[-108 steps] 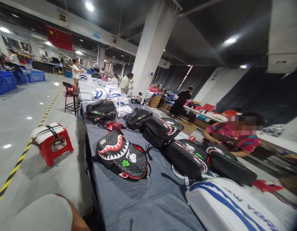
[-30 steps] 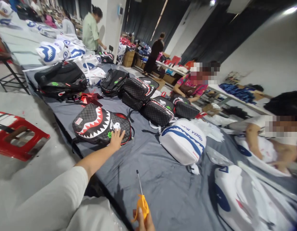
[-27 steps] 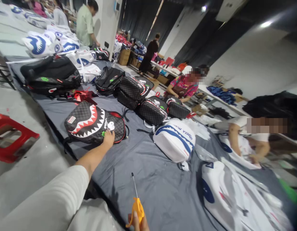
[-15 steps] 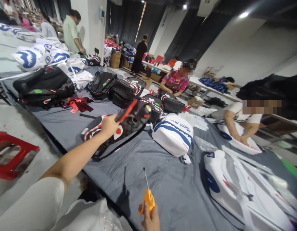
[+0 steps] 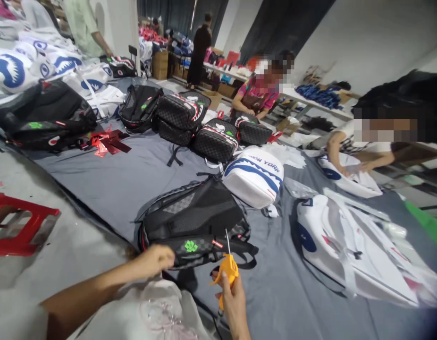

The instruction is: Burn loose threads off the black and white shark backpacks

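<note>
From the head camera, my only view, I have the black backpack [image 5: 200, 210] lying on the grey-covered worktop [image 5: 108, 182] right in front of me, back panel up, a green patch [image 5: 190, 246] on the side facing me. My left hand [image 5: 156, 260] is at its near left corner, fingers curled and blurred; I cannot tell whether they grip the fabric or only sit beside it. My right hand [image 5: 232, 293] is closed around a yellow tool [image 5: 230, 266], its thin metal nozzle [image 5: 228, 241] pointing up in front of the bag; whether the tip touches it I cannot tell. Just beyond the backpack on the right sits a white "NEW YORK" bag [image 5: 254, 179], and farther right lies another white backpack [image 5: 346, 250]. Red strips [image 5: 107, 141] lie near the far left bags. Across the worktop, a co-worker in white [image 5: 374, 146] has both hands on a white bag [image 5: 365, 184].
</note>
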A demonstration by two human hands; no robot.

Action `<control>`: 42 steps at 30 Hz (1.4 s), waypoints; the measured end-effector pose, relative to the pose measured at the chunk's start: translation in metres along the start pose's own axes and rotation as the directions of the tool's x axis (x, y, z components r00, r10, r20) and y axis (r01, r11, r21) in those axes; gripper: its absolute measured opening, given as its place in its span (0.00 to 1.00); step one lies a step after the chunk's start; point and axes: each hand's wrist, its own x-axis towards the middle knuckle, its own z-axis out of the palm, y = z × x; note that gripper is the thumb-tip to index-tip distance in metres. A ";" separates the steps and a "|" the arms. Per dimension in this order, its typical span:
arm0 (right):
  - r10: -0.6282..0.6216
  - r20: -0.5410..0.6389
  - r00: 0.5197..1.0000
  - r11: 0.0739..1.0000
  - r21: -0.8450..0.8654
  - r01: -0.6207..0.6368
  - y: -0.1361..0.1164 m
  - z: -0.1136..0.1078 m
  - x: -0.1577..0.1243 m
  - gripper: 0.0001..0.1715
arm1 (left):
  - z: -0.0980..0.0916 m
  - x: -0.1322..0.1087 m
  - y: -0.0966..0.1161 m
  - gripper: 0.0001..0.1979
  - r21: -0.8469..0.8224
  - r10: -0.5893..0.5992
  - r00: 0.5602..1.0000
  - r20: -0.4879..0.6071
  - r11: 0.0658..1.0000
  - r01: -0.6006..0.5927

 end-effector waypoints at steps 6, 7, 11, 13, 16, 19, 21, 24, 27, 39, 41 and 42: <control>-0.244 0.363 0.899 0.964 -0.011 0.266 -0.016 0.036 -0.035 0.36 | 0.044 0.024 0.025 0.35 -0.266 -0.057 0.989 0.136 0.960 0.092; -0.258 0.426 0.867 0.963 0.036 0.268 -0.018 0.043 -0.042 0.35 | 0.056 0.025 0.031 0.36 -0.305 -0.065 0.982 0.176 0.945 0.117; -0.243 0.485 0.840 0.947 0.306 0.097 -0.023 0.049 -0.048 0.30 | 0.068 0.029 0.046 0.37 -0.268 -0.034 0.967 0.253 0.958 0.103; -0.207 0.465 0.861 0.948 0.313 0.059 -0.025 0.036 -0.037 0.31 | 0.053 0.034 0.041 0.35 -0.190 -0.016 0.968 0.250 0.980 0.066; -0.209 0.303 0.930 0.975 0.137 0.175 -0.032 0.006 -0.008 0.32 | 0.025 0.042 0.014 0.36 0.198 0.061 0.997 0.054 0.978 -0.071; -0.245 0.197 0.949 0.958 -0.102 0.269 -0.048 -0.017 0.021 0.33 | 0.014 0.045 -0.022 0.45 0.655 0.193 0.980 -0.055 0.748 -0.111; -0.243 0.192 0.951 0.887 -0.352 0.298 -0.065 -0.022 0.038 0.32 | 0.017 0.046 -0.039 0.42 0.706 0.217 0.975 -0.055 0.699 -0.116; -0.214 0.136 0.967 0.648 -0.722 0.244 -0.095 -0.015 0.063 0.28 | 0.020 0.045 -0.049 0.34 0.644 0.235 0.969 -0.073 0.753 -0.135; -0.176 0.073 0.982 0.563 -0.811 0.161 -0.118 -0.003 0.091 0.25 | 0.014 0.042 -0.049 0.26 0.515 0.208 0.973 -0.095 0.847 -0.131; -0.134 0.304 0.943 0.566 -0.758 0.325 -0.127 0.013 0.106 0.19 | -0.011 0.059 -0.053 0.31 -0.289 -0.373 0.925 0.069 0.880 0.376; -0.107 0.369 0.923 0.570 -0.738 0.361 -0.126 0.015 0.096 0.18 | -0.014 0.065 -0.052 0.28 -0.344 -0.459 0.881 0.111 0.814 0.468; -0.094 0.417 0.904 0.578 -0.717 0.390 -0.125 0.016 0.091 0.17 | -0.015 0.068 -0.052 0.27 -0.360 -0.491 0.861 0.131 0.786 0.503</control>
